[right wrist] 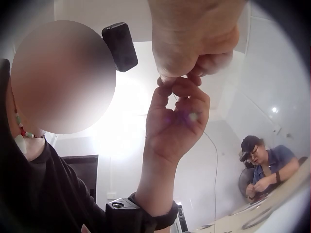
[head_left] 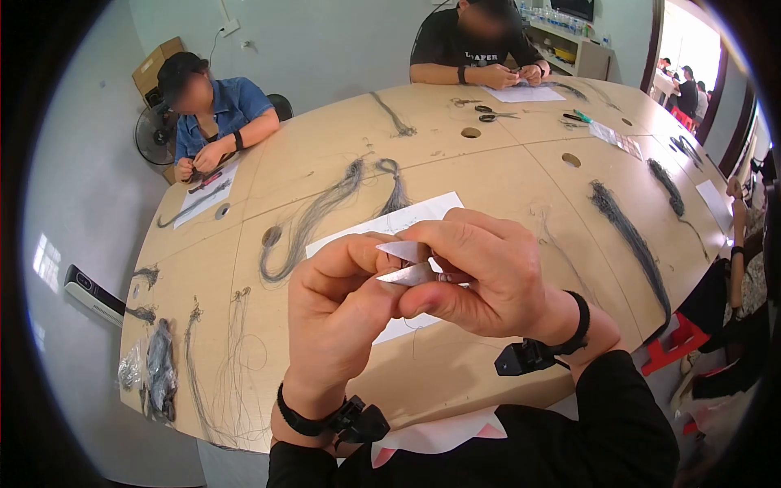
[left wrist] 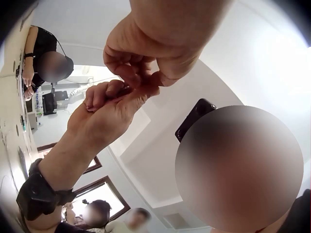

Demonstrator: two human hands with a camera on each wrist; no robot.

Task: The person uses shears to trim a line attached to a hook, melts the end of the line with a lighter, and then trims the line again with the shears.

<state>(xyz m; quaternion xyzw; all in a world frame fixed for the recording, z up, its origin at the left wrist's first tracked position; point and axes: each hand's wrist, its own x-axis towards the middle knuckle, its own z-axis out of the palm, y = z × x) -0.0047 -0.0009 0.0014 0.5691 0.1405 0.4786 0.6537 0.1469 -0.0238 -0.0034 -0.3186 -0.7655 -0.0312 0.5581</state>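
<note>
Left hand [head_left: 346, 301]: curls thumb and fingers inward beside the blade tips; appears to pinch a fine strand, the exact grip hidden.
Right hand [head_left: 492, 276]: grips small, pointed silver metal blades [head_left: 409, 276] between thumb and fingers; fingertips nearly meet those opposite.
Blades: point toward the left hand, slightly apart, above the sheet.
Thin dark strand [right wrist: 215, 179]: trails downward behind the joined hands in the right wrist view.
Handling, as judged: calls for steady, touching fingertips, light tension on the strand, tips kept clear of skin, and short, small movements under close sight.
White paper sheet [head_left: 447, 203]: lies flat on the table, beneath the hands.
Looped grey fibre bundle [head_left: 396, 191]: lies with lower ends at the sheet's far edge.
Long dark-grey fibre bundle [head_left: 630, 232]: lies farther right on the pale wooden table [head_left: 504, 175].
Black-handled scissors [head_left: 492, 115]: rest near the far side, close to a seated person in black [head_left: 480, 45].
</note>
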